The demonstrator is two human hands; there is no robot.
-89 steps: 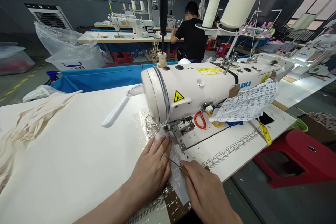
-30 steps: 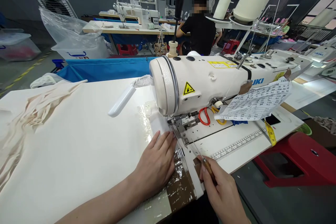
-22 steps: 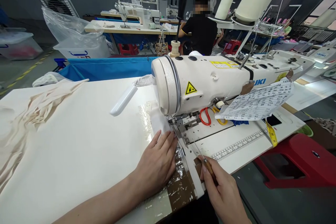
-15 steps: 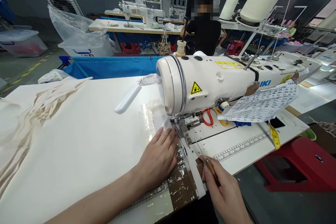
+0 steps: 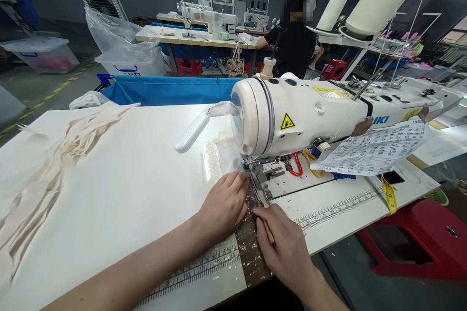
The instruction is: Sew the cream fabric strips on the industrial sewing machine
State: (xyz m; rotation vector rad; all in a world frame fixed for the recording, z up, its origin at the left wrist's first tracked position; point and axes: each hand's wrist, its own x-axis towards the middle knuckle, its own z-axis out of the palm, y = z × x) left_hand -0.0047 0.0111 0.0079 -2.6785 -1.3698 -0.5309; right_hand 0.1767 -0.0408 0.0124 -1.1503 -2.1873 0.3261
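1. Sheer white fabric (image 5: 229,155), one piece visible: flat on the tabletop (image 5: 153,180), beside the presser foot (image 5: 250,165) of the sewing machine (image 5: 299,114). Cannot tell whether partly beneath the foot.
2. Left hand (image 5: 226,204): palm down over the near part of the fabric, fingertips close to the foot. Underside hidden; cannot tell whether grip open or pinching a fold.
3. Right hand (image 5: 286,245): grip closed round the wooden handle of an awl (image 5: 269,234), shaft aimed toward the foot. Tip too small to make out.
4. Handling, by judgement: press lightly and evenly with the left fingertips; guide rather than tug, given probable slipperiness. Steer the edge with the awl point, never a finger, near the needle. Check for creases before feeding.
5. Count: hands, two; awl, one; thread cones (image 5: 386,0) on the near stand, two; red handle loop (image 5: 300,167), one; yellow handle loop (image 5: 317,173), one; measuring tape (image 5: 389,197), one; handwritten sheet (image 5: 372,150), one visible; ruler scales (image 5: 197,269), two. Cream strips (image 5: 62,150): overlapping, uncountable.
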